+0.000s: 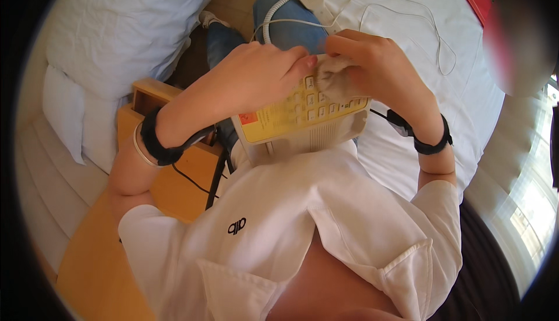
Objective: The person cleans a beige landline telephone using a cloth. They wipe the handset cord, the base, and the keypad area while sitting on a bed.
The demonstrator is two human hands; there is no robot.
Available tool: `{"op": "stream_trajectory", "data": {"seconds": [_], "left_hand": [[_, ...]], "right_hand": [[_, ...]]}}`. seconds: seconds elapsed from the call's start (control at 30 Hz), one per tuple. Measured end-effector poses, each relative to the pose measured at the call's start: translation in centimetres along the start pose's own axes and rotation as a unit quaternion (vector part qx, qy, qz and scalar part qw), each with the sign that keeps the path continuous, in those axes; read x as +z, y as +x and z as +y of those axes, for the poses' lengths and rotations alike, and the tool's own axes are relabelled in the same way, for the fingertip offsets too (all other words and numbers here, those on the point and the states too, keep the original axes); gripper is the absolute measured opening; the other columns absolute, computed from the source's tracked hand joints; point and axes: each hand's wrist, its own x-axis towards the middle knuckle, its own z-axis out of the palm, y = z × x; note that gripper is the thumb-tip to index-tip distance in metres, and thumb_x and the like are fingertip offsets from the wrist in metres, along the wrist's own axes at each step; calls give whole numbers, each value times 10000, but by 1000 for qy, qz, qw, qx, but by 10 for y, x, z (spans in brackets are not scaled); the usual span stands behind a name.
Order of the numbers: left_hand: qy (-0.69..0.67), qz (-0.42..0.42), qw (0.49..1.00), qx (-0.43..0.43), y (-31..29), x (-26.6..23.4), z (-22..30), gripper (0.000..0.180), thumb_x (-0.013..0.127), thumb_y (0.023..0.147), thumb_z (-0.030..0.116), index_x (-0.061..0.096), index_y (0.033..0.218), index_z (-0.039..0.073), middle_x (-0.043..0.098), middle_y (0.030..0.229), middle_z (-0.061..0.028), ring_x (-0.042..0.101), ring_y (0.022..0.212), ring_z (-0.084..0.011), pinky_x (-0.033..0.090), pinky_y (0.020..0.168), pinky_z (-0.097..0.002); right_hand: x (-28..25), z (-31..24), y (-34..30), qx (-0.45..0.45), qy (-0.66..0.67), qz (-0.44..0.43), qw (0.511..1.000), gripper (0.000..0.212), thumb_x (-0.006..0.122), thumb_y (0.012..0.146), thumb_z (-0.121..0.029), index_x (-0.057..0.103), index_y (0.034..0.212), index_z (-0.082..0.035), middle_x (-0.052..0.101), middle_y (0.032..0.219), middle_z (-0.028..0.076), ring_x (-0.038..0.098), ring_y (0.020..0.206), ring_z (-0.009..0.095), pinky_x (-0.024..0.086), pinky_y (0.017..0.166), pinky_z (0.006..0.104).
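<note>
A cream desk telephone base (279,123) with a yellow face and rows of pale keys is tilted in front of my chest. My left hand (262,71) is closed at its far left edge, with the thumb by the keypad; the other fingertips are partly hidden. A crumpled whitish cloth (338,79) is bunched in my right hand (370,56), which presses it on the upper right keys. Beyond my hands, a coiled cord (276,15) runs over my jeans, near a cream handset (314,4) lying at the bed's edge.
A bed with a white sheet (407,24) is on the right, with a thin white cable looping over it. Stacked white pillows or bedding (122,30) fill the far left. A wooden nightstand (192,169) with a dark cable stands below my left forearm. A sheer curtain (518,187) hangs at right.
</note>
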Motion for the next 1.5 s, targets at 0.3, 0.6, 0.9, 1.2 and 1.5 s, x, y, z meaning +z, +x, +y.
{"op": "stream_trajectory", "data": {"seconds": [0.3, 0.6, 0.9, 1.2, 1.5], "left_hand": [[-24, -11, 999, -21, 1, -1, 5, 354, 295, 965, 300, 540, 1014, 49, 598, 697, -192, 582, 656, -365, 460, 581, -422], [-6, -16, 999, -30, -3, -8, 4, 360, 320, 954, 334, 546, 1013, 60, 596, 699, -189, 580, 661, -364, 455, 597, -422], [-82, 9, 996, -37, -4, 2, -22, 414, 328, 962, 361, 535, 1158, 61, 602, 757, -207, 580, 717, -370, 453, 658, -372], [-97, 23, 995, -9, 1, 8, -21, 413, 336, 957, 370, 565, 1071, 45, 613, 723, -194, 592, 709, -366, 466, 650, -396], [-81, -43, 994, -53, -1, -4, -9, 409, 329, 965, 331, 532, 1138, 21, 610, 788, -219, 587, 738, -370, 449, 669, -361]], "right_hand": [[-15, 16, -11, -17, 22, -34, 999, 186, 628, 673, -85, 555, 843, -89, 547, 754, 77, 565, 680, 301, 458, 589, 364], [2, -3, 6, -12, -1, -4, 1000, 200, 654, 685, -128, 532, 842, -108, 534, 775, 71, 573, 681, 312, 462, 571, 388], [-25, 55, -36, 129, 45, 66, 988, 204, 614, 699, -16, 487, 854, -53, 561, 772, 86, 545, 660, 246, 450, 592, 316], [-12, 53, -45, 79, -53, 9, 995, 244, 651, 705, -39, 459, 846, -89, 529, 819, 63, 571, 707, 275, 473, 590, 341], [-5, 35, -23, 23, -120, 17, 992, 286, 677, 659, -61, 493, 876, -85, 507, 845, 54, 583, 742, 257, 487, 616, 334]]}}
